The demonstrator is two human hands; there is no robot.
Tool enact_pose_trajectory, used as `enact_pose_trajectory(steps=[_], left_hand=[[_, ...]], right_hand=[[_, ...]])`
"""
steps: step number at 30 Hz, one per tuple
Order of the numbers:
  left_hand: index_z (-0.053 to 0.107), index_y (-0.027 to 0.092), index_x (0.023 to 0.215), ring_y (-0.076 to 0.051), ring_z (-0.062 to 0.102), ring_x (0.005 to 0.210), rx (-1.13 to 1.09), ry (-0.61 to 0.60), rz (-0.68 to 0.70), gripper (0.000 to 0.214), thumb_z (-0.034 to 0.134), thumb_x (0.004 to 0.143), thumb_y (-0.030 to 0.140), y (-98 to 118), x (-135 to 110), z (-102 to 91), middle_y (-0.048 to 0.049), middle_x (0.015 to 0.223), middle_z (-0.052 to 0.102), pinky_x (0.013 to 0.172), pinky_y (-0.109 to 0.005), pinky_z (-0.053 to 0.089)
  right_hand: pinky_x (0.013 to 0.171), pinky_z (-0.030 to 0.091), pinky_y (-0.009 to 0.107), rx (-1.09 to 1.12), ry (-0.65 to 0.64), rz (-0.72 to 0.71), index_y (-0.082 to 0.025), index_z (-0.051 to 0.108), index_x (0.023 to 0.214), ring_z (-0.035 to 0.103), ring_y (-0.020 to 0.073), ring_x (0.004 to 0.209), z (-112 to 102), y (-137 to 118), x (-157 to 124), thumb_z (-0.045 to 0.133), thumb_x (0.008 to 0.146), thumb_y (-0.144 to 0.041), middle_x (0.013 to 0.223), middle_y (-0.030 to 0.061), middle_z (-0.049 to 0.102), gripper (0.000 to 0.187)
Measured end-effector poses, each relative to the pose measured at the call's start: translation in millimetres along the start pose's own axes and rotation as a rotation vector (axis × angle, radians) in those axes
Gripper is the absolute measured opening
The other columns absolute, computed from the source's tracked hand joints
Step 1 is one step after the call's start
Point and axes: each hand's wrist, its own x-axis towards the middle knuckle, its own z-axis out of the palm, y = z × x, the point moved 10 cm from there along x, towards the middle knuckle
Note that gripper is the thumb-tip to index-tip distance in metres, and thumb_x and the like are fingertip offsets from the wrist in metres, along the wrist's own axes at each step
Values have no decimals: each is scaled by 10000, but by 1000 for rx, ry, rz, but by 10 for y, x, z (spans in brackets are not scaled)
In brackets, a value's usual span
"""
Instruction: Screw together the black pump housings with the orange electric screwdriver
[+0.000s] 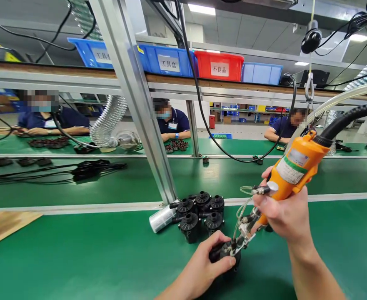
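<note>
My right hand (288, 218) is wrapped round an orange powered screwdriver (295, 164), tilted with its metal tip end pointing down and left. That tip meets the top of a small black pump (231, 271) on the green bench. My left hand (200, 262) grips this pump between thumb and fingers, steadying it upright under the tip. The exact contact spot is partly hidden by the tip's fittings. Just behind stands a cluster of several similar black pumps (203, 199), with a silvery-white cylinder (163, 217) lying at their left.
A slanting aluminium post (142, 112) rises behind the pumps. A thick black hose (355, 118) runs from the screwdriver, which hangs from a hook (310, 87). Brown cardboard (11, 223) lies at left, black cables (89, 170) behind. Several co-workers (173, 121) sit opposite.
</note>
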Motion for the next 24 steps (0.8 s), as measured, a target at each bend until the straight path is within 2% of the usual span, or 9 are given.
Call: enact_pose_trajectory(steps=[6, 10, 14, 15, 17, 20, 22, 24], left_hand=[[711, 212, 1044, -250, 631, 903, -30, -5, 13, 341, 808, 805, 436, 6, 0, 11, -13, 978, 756, 820, -318, 470], [713, 219, 1069, -280, 661, 1037, -18, -6, 44, 311, 798, 832, 401, 25, -12, 29, -10, 1067, 778, 921, -330, 497], [713, 223, 1055, -285, 665, 1063, -20, 38, 65, 293, 771, 881, 452, -102, -46, 8, -4, 1011, 775, 962, -337, 517], [714, 227, 1074, -286, 669, 1041, -27, 51, 70, 339, 788, 867, 485, -147, -58, -4, -5, 998, 772, 944, -338, 528], [712, 239, 1140, -304, 676, 1053, -34, 69, 75, 524, 909, 741, 515, -228, -78, -28, -17, 1055, 774, 951, -345, 539], [704, 262, 1203, -344, 678, 1131, -23, 65, 63, 784, 1055, 515, 394, -296, -82, -26, -40, 1168, 772, 1018, -370, 527], [705, 267, 1200, -346, 682, 1136, -33, 62, 56, 775, 1058, 513, 336, -306, -67, 5, -46, 1167, 774, 1028, -380, 520], [701, 267, 1202, -339, 686, 1117, -58, 73, 62, 760, 1050, 528, 306, -304, -43, 47, -45, 1143, 774, 1019, -381, 517]], right_hand=[[435, 413, 228, -3, -75, 60, -254, 536, 887, 429, 94, 481, 371, 156, -83, 860, 605, -229, 601, -97, 501, 430], [449, 417, 228, 19, -76, 81, -245, 544, 908, 432, 96, 488, 354, 254, -90, 859, 621, -225, 600, -100, 501, 426], [481, 444, 232, -20, -82, 106, -222, 569, 949, 474, 104, 513, 314, 370, -37, 899, 669, -310, 614, -87, 538, 441], [482, 449, 231, -26, -66, 100, -219, 575, 964, 477, 101, 508, 276, 365, -11, 900, 676, -318, 615, -89, 544, 445], [481, 473, 230, -41, -14, 65, -216, 589, 984, 494, 100, 492, 135, 282, 44, 897, 673, -306, 624, -87, 564, 447], [477, 518, 243, -93, 85, -46, -218, 619, 1012, 562, 123, 494, -234, 13, 86, 905, 660, -280, 665, -64, 613, 458], [462, 519, 253, -115, 140, -105, -224, 637, 1039, 581, 137, 504, -512, -147, 69, 911, 674, -295, 698, -47, 624, 462], [459, 514, 269, -138, 140, -119, -230, 649, 1085, 571, 141, 513, -680, -220, 36, 901, 711, -338, 729, -35, 618, 464]])
